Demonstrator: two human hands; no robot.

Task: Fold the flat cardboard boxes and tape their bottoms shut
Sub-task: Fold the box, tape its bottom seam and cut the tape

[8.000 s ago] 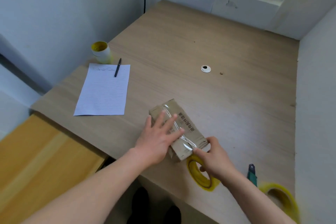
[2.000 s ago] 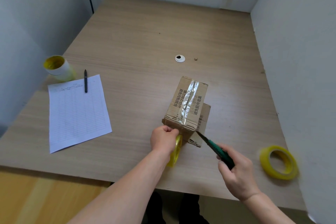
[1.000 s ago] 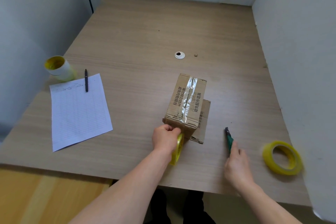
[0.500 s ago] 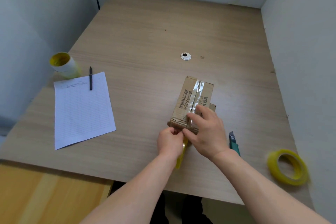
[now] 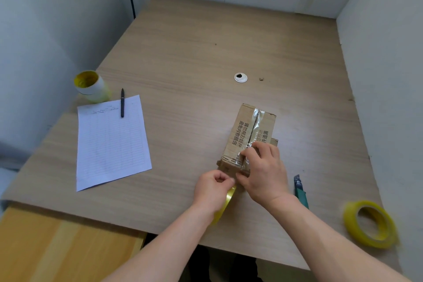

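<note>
A small brown cardboard box [image 5: 242, 135] stands on the wooden table [image 5: 183, 57], its upturned face closed by a strip of clear tape along the seam. My left hand [image 5: 214, 189] grips a yellow tape roll [image 5: 225, 204] just in front of the box's near end. My right hand [image 5: 263, 173] presses the tape down over the box's near edge, fingers on top and thumb on the front face. An open flap shows behind my right hand.
A green utility knife [image 5: 299, 192] lies right of my right hand. A second yellow tape roll [image 5: 370, 224] sits at the near right. A lined sheet [image 5: 109, 142], a pen [image 5: 122, 103] and a white-and-yellow roll [image 5: 90, 86] are at the left. Walls close in on three sides.
My right hand let go of the knife, moved onto the box and slid along the tape toward the near edge. My left hand kept its grip on the tape roll.
</note>
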